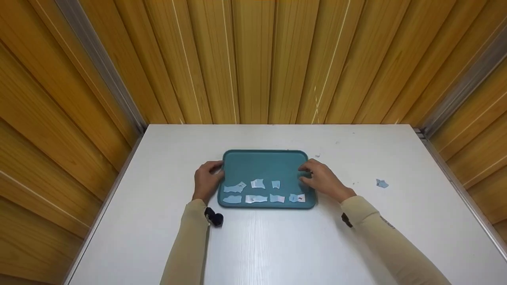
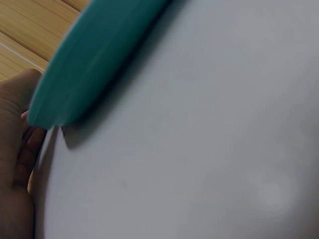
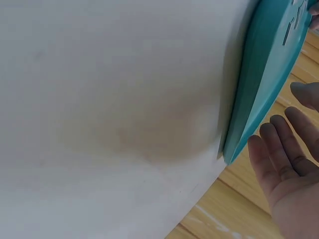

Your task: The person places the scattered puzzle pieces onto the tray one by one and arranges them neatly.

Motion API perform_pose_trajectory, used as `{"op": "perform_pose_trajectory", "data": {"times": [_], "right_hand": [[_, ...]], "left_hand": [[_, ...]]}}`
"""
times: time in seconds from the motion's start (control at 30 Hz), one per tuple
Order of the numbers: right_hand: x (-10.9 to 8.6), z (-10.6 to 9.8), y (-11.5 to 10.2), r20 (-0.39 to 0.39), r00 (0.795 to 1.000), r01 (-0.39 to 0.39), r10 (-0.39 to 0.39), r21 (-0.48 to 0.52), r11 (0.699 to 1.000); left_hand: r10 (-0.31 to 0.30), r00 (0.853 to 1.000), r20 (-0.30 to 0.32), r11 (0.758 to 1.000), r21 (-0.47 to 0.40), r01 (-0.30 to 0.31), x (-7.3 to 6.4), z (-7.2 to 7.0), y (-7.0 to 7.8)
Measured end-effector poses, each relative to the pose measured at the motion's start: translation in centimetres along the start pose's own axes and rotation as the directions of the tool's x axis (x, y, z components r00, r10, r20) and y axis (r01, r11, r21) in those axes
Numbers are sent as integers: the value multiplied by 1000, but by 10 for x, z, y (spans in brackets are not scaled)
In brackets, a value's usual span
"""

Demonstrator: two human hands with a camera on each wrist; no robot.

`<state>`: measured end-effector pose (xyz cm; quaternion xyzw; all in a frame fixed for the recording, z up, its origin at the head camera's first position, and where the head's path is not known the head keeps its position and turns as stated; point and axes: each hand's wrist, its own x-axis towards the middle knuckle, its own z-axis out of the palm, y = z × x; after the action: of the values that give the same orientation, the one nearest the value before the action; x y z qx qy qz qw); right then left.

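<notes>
A teal tray (image 1: 261, 163) lies on the white table, with torn light-blue paper pieces in two rows along its near half. Three pieces form the upper row, among them a long piece (image 1: 235, 187) at the left. Several more, such as a wide piece (image 1: 256, 198), lie along the near rim. My left hand (image 1: 206, 182) grips the tray's left edge; in the left wrist view its thumb and fingers are at the rim (image 2: 94, 55). Over the tray's right side hovers my right hand (image 1: 323, 178), fingers spread and loosely bent, holding nothing. The right wrist view shows that hand (image 3: 294, 164) apart from the rim.
One more torn paper piece (image 1: 382, 183) lies on the white table (image 1: 253, 241) to the right of the tray. Tiny scraps (image 1: 317, 156) are scattered beyond the tray's far right corner. Yellow wood-patterned panels (image 1: 253, 59) stand behind the table and at both sides.
</notes>
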<state>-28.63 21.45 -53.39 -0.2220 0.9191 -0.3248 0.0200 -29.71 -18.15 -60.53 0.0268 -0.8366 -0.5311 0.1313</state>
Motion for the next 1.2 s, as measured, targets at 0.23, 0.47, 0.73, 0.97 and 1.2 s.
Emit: {"op": "perform_pose_trajectory", "data": {"times": [0.23, 0.47, 0.73, 0.97, 1.2], "right_hand": [[-9, -17, 20, -54, 998, -39, 38, -21, 999], [-23, -35, 40, -78, 991, -109, 107, -18, 994], [-39, -53, 62, -111, 986, -127, 124, -26, 992], [-53, -67, 75, -166, 982, -101, 95, -27, 995], [-66, -80, 88, -181, 971, -163, 154, -38, 986]], "left_hand": [[-14, 1000, 8, 1000, 1, 14, 0, -1, 0], [-10, 1000, 10, 1000, -6, 10, 0, -1, 0], [-12, 1000, 10, 1000, -5, 12, 0, -1, -1], [10, 1000, -3, 1000, -13, -10, 0, -1, -1], [16, 1000, -9, 1000, -11, -16, 0, 0, 0]]}}
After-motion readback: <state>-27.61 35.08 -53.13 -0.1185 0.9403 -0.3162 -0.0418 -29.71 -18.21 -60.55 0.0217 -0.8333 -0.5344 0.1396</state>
